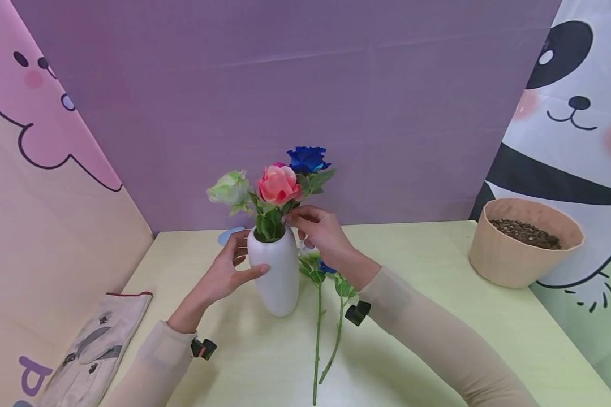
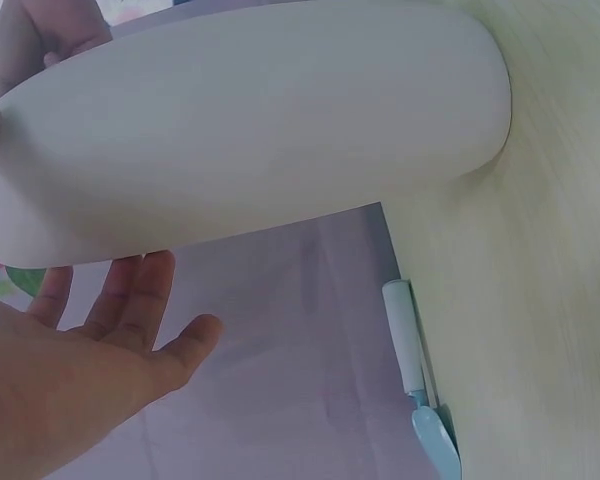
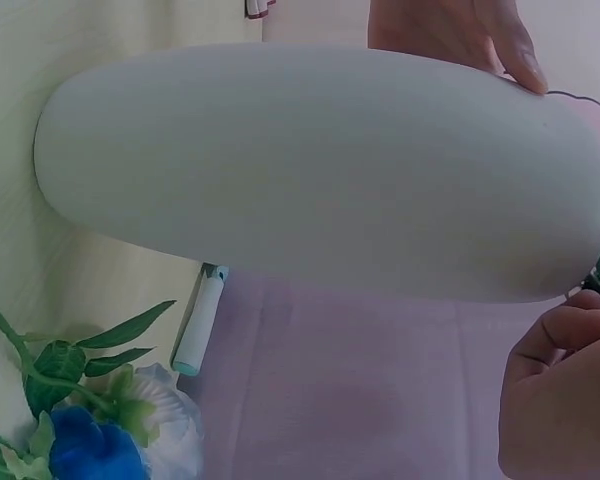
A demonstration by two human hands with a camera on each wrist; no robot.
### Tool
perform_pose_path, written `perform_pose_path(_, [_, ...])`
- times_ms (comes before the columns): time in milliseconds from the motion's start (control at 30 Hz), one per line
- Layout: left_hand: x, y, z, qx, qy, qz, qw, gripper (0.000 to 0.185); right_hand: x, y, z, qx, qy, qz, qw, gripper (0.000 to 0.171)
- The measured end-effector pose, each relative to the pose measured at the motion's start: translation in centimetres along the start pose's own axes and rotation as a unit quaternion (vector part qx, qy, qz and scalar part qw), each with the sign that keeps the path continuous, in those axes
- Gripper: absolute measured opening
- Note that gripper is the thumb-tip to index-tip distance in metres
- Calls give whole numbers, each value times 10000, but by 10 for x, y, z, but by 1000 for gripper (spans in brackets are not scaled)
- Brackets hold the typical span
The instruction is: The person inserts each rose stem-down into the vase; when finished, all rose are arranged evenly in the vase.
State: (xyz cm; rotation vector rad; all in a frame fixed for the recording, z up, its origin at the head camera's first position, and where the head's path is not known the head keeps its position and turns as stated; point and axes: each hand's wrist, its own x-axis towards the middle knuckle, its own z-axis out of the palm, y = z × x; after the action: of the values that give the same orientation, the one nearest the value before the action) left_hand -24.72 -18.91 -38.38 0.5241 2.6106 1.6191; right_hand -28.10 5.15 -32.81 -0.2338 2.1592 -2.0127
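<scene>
A white vase (image 1: 280,274) (image 2: 250,130) (image 3: 320,170) stands upright on the pale green table (image 1: 438,316). It holds a green-white rose (image 1: 229,189), a pink rose (image 1: 278,183) and a blue rose (image 1: 308,159). My left hand (image 1: 249,257) (image 2: 90,350) holds the vase's side, thumb on the front and fingers behind. At the vase's mouth, my right hand (image 1: 294,217) (image 3: 560,400) pinches a flower stem under the pink rose; which flower's stem I cannot tell. Two more flowers lie on the table behind my right wrist, a blue one (image 1: 327,267) (image 3: 85,445) and a white one (image 1: 310,257) (image 3: 170,420), their stems (image 1: 317,339) pointing toward me.
A tan pot of soil (image 1: 526,240) sits at the right rear of the table. A pair of work gloves (image 1: 94,345) lies at the front left edge. A small light-blue tool (image 1: 231,233) (image 2: 405,340) (image 3: 200,320) rests behind the vase. Printed backdrops close off the left, rear and right.
</scene>
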Motion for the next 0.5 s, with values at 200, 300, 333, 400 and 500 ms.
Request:
perform_pose_path(200, [-1,0,-3,101,30,36,9999,80,-3,3,-5,-13,-116,-21,9999,24])
perform_pose_path(300, [-1,2,-5,129,63,44,9999,78,-6,4,-8,9,-163,-21,9999,25])
perform_pose_path(333, [-2,2,-5,135,64,50,9999,78,-7,4,-10,8,-178,-8,9998,26])
perform_pose_path(400, [-2,3,-6,144,53,65,9999,77,-9,5,-13,-52,-212,5,9998,28])
perform_pose_path(500, [-2,3,-7,141,39,76,9999,76,-13,9,-20,-174,-211,50,9996,32])
